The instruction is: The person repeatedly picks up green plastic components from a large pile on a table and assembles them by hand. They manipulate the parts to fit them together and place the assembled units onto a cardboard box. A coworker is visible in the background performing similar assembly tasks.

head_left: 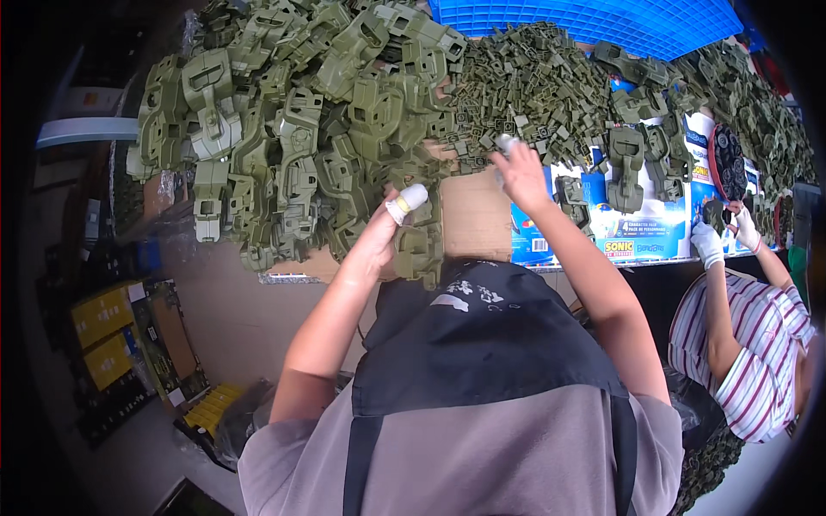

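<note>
My left hand (377, 238) is at the table's front edge, closed on an olive-green moulded plastic part (419, 251). A white covering wraps its thumb, which lies over the part; the other fingers are mostly hidden. My right hand (523, 179) reaches over the near edge of a heap of small olive-green plastic pieces (525, 82). Its fingers are apart, one tip is wrapped in white, and I see nothing held in it. Between my hands lies a sheet of brown cardboard (476, 215).
Large green plastic shells (297, 129) are piled at the left. A blue plastic crate (594, 21) stands at the back. Printed cardboard (641, 225) covers the table at right, with more green parts on it. A gloved co-worker (744, 344) handles a dark part there.
</note>
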A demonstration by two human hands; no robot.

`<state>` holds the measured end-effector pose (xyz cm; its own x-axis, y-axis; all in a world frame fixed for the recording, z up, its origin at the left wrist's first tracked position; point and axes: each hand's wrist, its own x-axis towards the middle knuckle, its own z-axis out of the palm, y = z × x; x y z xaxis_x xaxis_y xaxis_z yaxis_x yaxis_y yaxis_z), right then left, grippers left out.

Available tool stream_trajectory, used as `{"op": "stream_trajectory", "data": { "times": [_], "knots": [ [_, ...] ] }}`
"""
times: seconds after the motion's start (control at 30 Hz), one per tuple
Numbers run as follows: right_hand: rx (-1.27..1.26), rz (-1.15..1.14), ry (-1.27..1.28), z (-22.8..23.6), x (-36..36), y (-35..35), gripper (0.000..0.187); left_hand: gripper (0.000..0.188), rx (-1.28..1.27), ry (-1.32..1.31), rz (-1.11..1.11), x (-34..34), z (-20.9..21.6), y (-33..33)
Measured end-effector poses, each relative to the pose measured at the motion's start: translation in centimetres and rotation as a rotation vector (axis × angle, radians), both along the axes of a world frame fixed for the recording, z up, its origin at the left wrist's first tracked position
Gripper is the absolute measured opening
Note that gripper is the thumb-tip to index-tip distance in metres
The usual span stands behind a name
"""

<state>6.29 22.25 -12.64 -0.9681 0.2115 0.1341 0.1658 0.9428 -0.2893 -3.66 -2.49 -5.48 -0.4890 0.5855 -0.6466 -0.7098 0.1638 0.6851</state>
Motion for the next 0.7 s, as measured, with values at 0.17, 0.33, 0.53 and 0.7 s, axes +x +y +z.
{"op": "stream_trajectory", "data": {
  "times": [0.17,0.33,0.53,0.7],
  "knots": [
    [0.197,0.109,0.098,-1.6,-0.2,0.4,0.020,0.044,0.091,-0.032,0.058,1.9,0.4,1.2],
    [-0.718,-0.028,0.149,9.7,6.0,-1.8,0.025,0.048,0.202,-0.321,0.065,2.5,0.1,2.0],
    [-0.673,0.278,-0.115,12.1,10.1,-5.6,0.025,0.043,0.210,-0.261,-0.013,5.8,-0.2,5.5],
    [-0.575,0.330,-0.334,13.2,9.7,-6.4,0.040,0.036,0.187,-0.370,-0.087,6.3,-0.2,6.0]
  ]
}}
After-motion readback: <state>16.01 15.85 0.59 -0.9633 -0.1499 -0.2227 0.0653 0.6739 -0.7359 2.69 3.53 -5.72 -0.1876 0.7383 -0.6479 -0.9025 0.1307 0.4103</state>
